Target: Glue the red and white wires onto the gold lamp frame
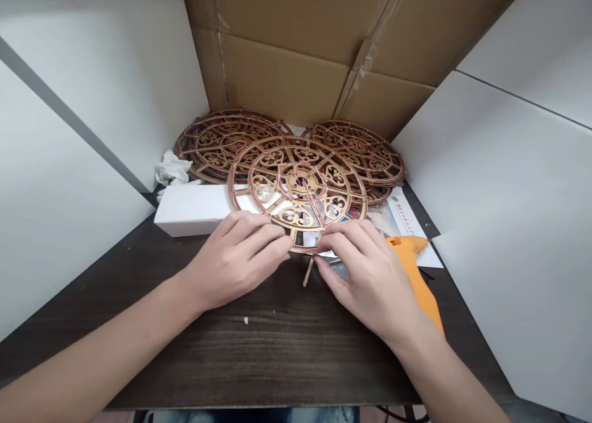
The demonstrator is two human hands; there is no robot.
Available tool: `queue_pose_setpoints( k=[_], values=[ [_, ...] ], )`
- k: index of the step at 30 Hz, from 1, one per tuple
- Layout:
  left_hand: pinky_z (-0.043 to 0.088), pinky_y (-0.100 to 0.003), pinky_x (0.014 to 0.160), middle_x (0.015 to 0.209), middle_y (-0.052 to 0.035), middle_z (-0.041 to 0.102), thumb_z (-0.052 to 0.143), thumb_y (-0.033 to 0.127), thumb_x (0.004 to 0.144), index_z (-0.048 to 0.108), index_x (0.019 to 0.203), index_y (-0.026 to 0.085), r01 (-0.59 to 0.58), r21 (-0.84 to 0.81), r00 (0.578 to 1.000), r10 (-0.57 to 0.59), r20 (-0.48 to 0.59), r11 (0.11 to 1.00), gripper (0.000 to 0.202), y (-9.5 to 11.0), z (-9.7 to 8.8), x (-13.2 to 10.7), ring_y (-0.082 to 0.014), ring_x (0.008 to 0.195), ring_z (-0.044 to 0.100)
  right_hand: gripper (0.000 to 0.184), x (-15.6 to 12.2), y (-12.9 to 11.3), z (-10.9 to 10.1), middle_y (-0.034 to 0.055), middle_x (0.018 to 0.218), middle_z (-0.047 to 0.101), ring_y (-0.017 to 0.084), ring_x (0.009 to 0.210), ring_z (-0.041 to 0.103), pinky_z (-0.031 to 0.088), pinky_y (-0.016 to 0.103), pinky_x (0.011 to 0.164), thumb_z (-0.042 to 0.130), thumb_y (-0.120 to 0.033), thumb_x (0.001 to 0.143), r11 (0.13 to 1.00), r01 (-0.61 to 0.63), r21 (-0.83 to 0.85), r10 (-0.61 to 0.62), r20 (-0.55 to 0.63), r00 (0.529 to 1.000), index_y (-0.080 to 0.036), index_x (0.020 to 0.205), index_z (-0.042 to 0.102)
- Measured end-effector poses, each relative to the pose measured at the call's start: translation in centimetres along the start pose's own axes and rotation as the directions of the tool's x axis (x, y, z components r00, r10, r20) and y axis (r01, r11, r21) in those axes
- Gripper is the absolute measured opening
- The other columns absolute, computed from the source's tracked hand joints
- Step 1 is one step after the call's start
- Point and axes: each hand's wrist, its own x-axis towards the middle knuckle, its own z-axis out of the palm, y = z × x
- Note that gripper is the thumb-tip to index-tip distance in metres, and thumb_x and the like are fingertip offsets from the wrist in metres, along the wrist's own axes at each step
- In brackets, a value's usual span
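A round, gold-brown openwork disc with scrolled ornaments leans up in front of me, its near edge low between my hands. Red and white wires run around its rings and loop over its centre. My left hand has its fingers closed on the near left rim. At the near right rim, the thumb and fingers of my right hand pinch the edge where the wire runs; the exact grip is partly hidden. A short tan stick pokes out just below the rim, beside my right thumb.
Similar discs lie piled at the back left and back right. A white box and crumpled tissue are at left. An orange glue gun and printed paper are at right. White panels and cardboard enclose the dark table.
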Motion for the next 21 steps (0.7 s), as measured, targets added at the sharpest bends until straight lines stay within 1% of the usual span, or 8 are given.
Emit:
queue_pose_setpoints(
  k=[2,4,7,13,15,19,21],
  values=[
    [0.046,-0.038,0.085,0.096,-0.0046,0.077,0.071,0.017,0.091,0.068,0.102,0.014,0.017,-0.021,1.0,-0.016,0.004,1.0,0.012,-0.06,0.05,-0.04,-0.0248,0.095,0.06,0.005,0.11,0.0,0.06,0.0059,0.103,0.067,0.022,0.095,0.058,0.049,0.038,0.086,0.062,-0.014,0.095,1.0,0.004,0.018,-0.004,0.001,1.0,-0.018,0.097,0.063],
    [0.046,-0.038,0.086,0.096,-0.0043,0.077,0.07,0.014,0.091,0.068,0.103,0.015,-0.002,-0.029,1.0,0.003,0.02,1.0,0.012,-0.12,0.12,-0.11,-0.0248,0.096,0.059,0.005,0.18,-0.12,0.06,0.0063,0.103,0.067,0.022,0.094,0.058,0.049,0.038,0.085,0.061,-0.013,0.096,1.0,0.005,0.01,-0.005,0.007,1.0,-0.018,0.097,0.063],
    [0.046,-0.039,0.087,0.098,-0.0051,0.076,0.069,0.012,0.091,0.069,0.105,0.015,-0.036,-0.031,0.999,0.037,0.038,0.999,0.014,-0.24,0.3,-0.26,-0.0249,0.097,0.059,0.007,0.19,-0.44,0.0,0.0073,0.103,0.068,0.023,0.094,0.058,0.05,0.039,0.084,0.058,-0.014,0.097,0.999,0.017,-0.043,-0.016,0.02,1.0,-0.018,0.097,0.063],
    [0.048,-0.038,0.084,0.097,-0.0053,0.076,0.065,0.011,0.094,0.07,0.106,0.016,-0.007,-0.037,1.0,0.008,0.014,0.999,0.014,-0.64,0.58,-0.35,-0.0242,0.097,0.059,0.012,0.23,-0.8,0.0,0.0082,0.102,0.07,0.024,0.091,0.06,0.05,0.039,0.081,0.055,-0.013,0.098,0.991,0.047,-0.128,-0.042,0.04,0.998,-0.019,0.099,0.065],
    [0.049,-0.037,0.082,0.096,-0.005,0.075,0.063,0.01,0.094,0.07,0.104,0.017,-0.038,-0.009,0.999,0.038,0.017,0.999,0.014,-0.71,0.53,-0.22,-0.0237,0.095,0.059,0.012,0.23,-0.8,0.07,0.0078,0.101,0.069,0.024,0.091,0.06,0.05,0.039,0.081,0.055,-0.012,0.098,0.988,0.058,-0.145,-0.052,0.048,0.998,-0.018,0.098,0.065],
    [0.05,-0.036,0.081,0.093,-0.004,0.075,0.065,0.011,0.093,0.071,0.102,0.021,-0.161,0.133,0.987,0.158,0.031,0.978,0.014,-0.7,0.32,0.08,-0.021,0.09,0.061,0.011,0.19,-0.88,0.25,0.0071,0.099,0.069,0.023,0.09,0.059,0.049,0.038,0.079,0.057,-0.01,0.096,0.984,0.087,-0.159,-0.081,0.04,0.996,-0.016,0.098,0.066],
    [0.05,-0.035,0.081,0.092,-0.0036,0.075,0.066,0.011,0.092,0.071,0.102,0.021,-0.165,0.154,0.986,0.163,0.026,0.974,0.015,-0.71,0.26,0.17,-0.0204,0.088,0.061,0.01,0.25,-0.94,0.32,0.007,0.098,0.069,0.023,0.09,0.059,0.049,0.038,0.079,0.057,-0.01,0.097,0.985,0.097,-0.145,-0.093,0.033,0.995,-0.015,0.099,0.066]
  ],
)
